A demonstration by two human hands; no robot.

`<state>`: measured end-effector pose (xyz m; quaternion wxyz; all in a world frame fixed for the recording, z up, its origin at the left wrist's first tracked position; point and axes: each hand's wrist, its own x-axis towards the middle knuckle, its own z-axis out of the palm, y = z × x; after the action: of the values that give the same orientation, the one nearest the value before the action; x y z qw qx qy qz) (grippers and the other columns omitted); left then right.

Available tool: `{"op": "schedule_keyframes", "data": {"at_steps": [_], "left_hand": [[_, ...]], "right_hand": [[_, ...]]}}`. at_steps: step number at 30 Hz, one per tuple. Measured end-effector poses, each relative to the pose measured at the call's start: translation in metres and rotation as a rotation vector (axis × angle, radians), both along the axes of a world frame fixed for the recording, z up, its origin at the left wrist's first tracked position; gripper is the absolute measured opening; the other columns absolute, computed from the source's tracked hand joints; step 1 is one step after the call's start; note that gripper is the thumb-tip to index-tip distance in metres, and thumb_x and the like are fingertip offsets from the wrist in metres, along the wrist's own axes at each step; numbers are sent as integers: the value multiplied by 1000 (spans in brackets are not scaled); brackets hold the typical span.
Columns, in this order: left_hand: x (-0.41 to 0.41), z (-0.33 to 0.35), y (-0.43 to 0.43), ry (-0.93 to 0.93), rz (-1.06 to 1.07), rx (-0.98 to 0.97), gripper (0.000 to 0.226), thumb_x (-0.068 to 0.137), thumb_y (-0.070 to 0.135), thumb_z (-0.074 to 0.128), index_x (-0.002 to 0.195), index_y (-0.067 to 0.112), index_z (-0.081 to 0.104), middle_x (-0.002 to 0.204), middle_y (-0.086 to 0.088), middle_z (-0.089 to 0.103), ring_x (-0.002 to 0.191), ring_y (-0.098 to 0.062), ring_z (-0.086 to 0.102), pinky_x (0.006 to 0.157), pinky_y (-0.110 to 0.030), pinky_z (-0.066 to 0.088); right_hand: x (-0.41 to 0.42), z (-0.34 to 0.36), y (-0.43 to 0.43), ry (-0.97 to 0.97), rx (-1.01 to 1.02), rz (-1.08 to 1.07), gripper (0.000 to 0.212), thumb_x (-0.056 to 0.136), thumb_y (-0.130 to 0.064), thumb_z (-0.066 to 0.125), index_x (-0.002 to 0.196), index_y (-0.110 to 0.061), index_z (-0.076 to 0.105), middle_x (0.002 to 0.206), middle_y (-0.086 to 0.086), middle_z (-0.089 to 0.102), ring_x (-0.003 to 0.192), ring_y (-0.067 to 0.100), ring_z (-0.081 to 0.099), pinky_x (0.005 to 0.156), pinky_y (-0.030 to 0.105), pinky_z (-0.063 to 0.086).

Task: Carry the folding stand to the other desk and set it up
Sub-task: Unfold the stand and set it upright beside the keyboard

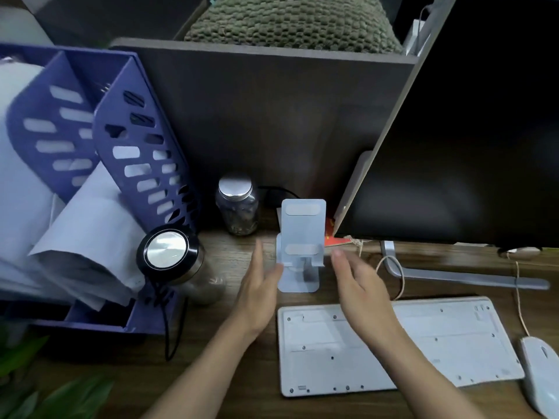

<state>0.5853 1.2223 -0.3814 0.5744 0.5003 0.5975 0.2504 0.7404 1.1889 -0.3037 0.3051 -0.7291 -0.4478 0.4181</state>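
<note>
Stand (pixel 301 246) unfolded upright on desk (pixel 236 373), left hand (pixel 258 294) and right hand (pixel 360 285) flanking it, fingers released, keyboard (pixel 453 343) face-down nearby

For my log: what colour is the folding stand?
Pale grey-white folding stand, seen in the head view.

Wooden counter (pixel 242 373) carrying stand (pixel 301 246), two jars (pixel 237 207), file rack (pixel 145 164) toward left edge, upturned keyboard (pixel 423 343), mouse (pixel 540 370) toward right edge.

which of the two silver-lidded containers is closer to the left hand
The clear glass jar with the plain silver lid, standing at the back beside the folding stand. The black-rimmed container sits farther left of the left hand, against the purple file rack.
</note>
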Motion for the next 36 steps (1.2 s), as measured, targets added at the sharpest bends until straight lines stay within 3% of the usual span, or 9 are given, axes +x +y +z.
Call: {"op": "schedule_keyframes", "data": {"at_steps": [3, 5, 8, 10, 14, 20, 25, 30, 36], "left_hand": [[15, 5, 14, -117, 152, -27, 76, 99, 70, 29, 164, 32, 18, 164, 18, 29, 147, 2, 23, 118, -27, 22], [23, -4, 23, -155, 178, -62, 105, 77, 96, 27, 161, 33, 28, 168, 9, 36, 153, -10, 34, 127, -41, 27], [32, -24, 26, -150, 163, -50, 115, 66, 104, 24, 158, 37, 32, 165, 1, 43, 151, -20, 42, 125, -52, 34], [37, -25, 25, -148, 165, -30, 113, 67, 103, 25, 157, 36, 33, 164, 0, 45, 151, -22, 43, 124, -53, 34], [37, -23, 28, -163, 156, -15, 113, 69, 101, 29, 159, 32, 32, 164, -1, 45, 150, -21, 43, 125, -51, 33], [40, -25, 26, -190, 172, -28, 115, 67, 102, 31, 158, 32, 32, 163, -2, 46, 149, -22, 45, 124, -51, 36], [44, -29, 19, -172, 168, -23, 109, 68, 102, 26, 157, 38, 31, 160, 0, 48, 147, -22, 47, 120, -53, 41], [43, -24, 19, -167, 142, -29, 115, 64, 104, 25, 158, 37, 30, 157, -2, 52, 142, -23, 52, 117, -52, 46], [46, -21, 17, -180, 177, -29, 122, 58, 107, 25, 158, 37, 31, 158, -1, 51, 143, -23, 51, 118, -52, 44]], "right_hand": [[-6, -23, 13, 310, -254, -129, 53, 93, -69, 22, 113, -33, 56, 114, -17, 59, 102, 5, 54, 93, 26, 39], [-7, -44, 24, 437, -259, -214, 78, 81, -84, 20, 117, -29, 64, 124, -5, 68, 108, 13, 63, 101, 36, 44], [-7, -53, 37, 578, -234, -375, 69, 90, -75, 20, 104, -27, 67, 111, 2, 74, 99, 15, 68, 91, 36, 52], [-11, -53, 42, 637, -238, -380, 69, 93, -71, 19, 110, -25, 68, 109, 3, 75, 97, 17, 70, 81, 33, 54], [-24, -52, 39, 641, -216, -335, 65, 96, -65, 16, 116, -29, 65, 109, 1, 73, 97, 12, 68, 70, 23, 50], [-23, -53, 37, 657, -204, -323, 66, 94, -68, 15, 117, -31, 64, 108, -2, 73, 98, 12, 68, 73, 25, 51], [-18, -54, 36, 615, -207, -277, 62, 95, -67, 13, 103, -36, 66, 97, -9, 74, 89, 5, 69, 69, 21, 51], [-17, -56, 30, 591, -218, -249, 60, 96, -65, 10, 118, -36, 57, 98, -15, 66, 88, -4, 61, 59, 10, 46], [-16, -61, 32, 590, -214, -245, 64, 93, -67, 11, 124, -34, 56, 103, -10, 67, 93, 1, 62, 66, 15, 46]]}}
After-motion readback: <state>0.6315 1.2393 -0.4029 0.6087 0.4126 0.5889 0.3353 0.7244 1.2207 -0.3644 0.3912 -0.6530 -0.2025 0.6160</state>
